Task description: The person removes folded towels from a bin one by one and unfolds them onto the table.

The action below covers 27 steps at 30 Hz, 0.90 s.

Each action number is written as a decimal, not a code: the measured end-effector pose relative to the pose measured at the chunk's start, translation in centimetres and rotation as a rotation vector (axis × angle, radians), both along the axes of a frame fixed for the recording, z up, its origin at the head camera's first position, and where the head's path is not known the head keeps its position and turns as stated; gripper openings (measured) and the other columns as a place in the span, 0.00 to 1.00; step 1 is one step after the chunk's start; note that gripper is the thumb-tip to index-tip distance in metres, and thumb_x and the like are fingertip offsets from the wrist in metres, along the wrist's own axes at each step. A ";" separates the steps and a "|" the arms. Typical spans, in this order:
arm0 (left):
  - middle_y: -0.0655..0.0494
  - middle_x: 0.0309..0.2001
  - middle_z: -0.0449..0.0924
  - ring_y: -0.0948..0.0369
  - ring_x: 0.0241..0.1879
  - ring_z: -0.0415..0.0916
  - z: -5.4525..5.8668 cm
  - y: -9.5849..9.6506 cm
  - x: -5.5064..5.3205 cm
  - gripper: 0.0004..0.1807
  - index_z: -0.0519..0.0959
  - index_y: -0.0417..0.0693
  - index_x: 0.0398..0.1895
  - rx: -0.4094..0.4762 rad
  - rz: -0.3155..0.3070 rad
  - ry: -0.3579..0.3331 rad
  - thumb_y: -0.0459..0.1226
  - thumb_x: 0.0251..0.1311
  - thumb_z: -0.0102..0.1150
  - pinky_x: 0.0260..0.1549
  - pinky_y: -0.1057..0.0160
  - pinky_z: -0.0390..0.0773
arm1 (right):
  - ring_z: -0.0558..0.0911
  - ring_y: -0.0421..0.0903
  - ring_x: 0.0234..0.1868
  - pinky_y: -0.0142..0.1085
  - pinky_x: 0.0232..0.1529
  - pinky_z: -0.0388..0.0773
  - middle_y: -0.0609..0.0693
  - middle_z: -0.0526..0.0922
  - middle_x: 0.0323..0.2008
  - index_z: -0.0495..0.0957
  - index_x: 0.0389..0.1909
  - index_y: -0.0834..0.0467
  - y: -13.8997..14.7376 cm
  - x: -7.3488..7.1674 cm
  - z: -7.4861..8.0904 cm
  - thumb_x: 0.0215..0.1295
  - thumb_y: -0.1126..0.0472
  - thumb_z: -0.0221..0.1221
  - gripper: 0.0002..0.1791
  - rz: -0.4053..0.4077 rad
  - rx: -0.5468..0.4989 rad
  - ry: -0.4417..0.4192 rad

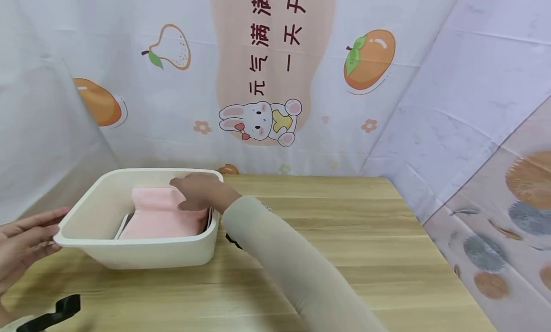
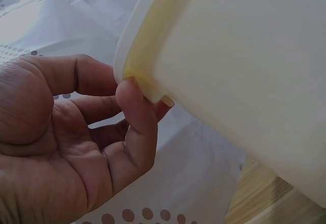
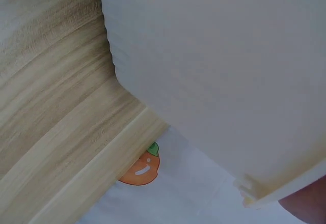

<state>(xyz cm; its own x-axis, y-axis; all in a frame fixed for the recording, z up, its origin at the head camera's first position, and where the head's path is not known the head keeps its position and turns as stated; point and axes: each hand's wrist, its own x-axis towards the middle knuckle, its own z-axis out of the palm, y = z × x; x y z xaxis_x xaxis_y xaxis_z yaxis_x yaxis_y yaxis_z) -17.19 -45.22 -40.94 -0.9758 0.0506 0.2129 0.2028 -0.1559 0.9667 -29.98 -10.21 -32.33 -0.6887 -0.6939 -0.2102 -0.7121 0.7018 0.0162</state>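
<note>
A white plastic basin (image 1: 142, 253) stands at the left of the wooden table, with folded pink cloth (image 1: 157, 219) inside. Beside the cloth a dark piece with a pale edge (image 1: 124, 225) shows partly; its kind is unclear. My left hand (image 1: 30, 243) pinches the basin's left rim; in the left wrist view the fingers of this hand (image 2: 97, 127) curl about the rim's corner. Over the right rim reaches my right hand (image 1: 200, 191), above the cloth, thumb and forefinger apart. The right wrist view shows mostly the basin's outer wall (image 3: 219, 71) and little of the hand.
The wooden table (image 1: 344, 236) extends to the right of the basin. A printed curtain (image 1: 323, 83) hangs behind it, and more printed cloth (image 1: 486, 217) hangs along the right side. Near the right sleeve lies a small dark item (image 1: 234, 241), partly hidden.
</note>
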 end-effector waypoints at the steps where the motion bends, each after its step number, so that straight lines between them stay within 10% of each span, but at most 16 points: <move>1: 0.65 0.50 0.86 0.63 0.37 0.84 -0.2 -0.3 -0.1 0.29 0.85 0.55 0.58 0.008 -0.014 0.007 0.19 0.74 0.40 0.31 0.67 0.83 | 0.73 0.34 0.63 0.30 0.61 0.70 0.36 0.76 0.61 0.60 0.77 0.39 -0.2 0.0 -0.1 0.72 0.41 0.59 0.35 -0.007 0.007 0.000; 7: 0.68 0.47 0.87 0.63 0.34 0.83 -0.6 -1.6 -0.2 0.32 0.86 0.62 0.54 -0.004 -0.045 -0.065 0.20 0.74 0.37 0.29 0.68 0.83 | 0.75 0.34 0.59 0.27 0.61 0.68 0.35 0.77 0.59 0.65 0.74 0.42 -1.3 0.1 -0.3 0.72 0.42 0.59 0.32 -0.046 0.005 -0.040; 17: 0.62 0.49 0.87 0.62 0.36 0.84 -1.4 -2.2 -1.5 0.32 0.85 0.57 0.57 0.056 -0.105 -0.046 0.19 0.74 0.36 0.32 0.66 0.84 | 0.76 0.39 0.39 0.33 0.41 0.69 0.37 0.79 0.34 0.75 0.39 0.42 -1.1 0.2 -0.9 0.71 0.42 0.60 0.10 -0.094 0.052 0.014; 27: 0.63 0.50 0.87 0.62 0.36 0.83 -1.0 -1.7 -1.1 0.32 0.85 0.56 0.58 0.054 -0.088 -0.023 0.19 0.74 0.36 0.31 0.66 0.84 | 0.72 0.40 0.42 0.28 0.40 0.69 0.42 0.77 0.43 0.76 0.52 0.46 -1.3 0.3 -1.3 0.74 0.61 0.56 0.10 -0.029 -0.005 -0.038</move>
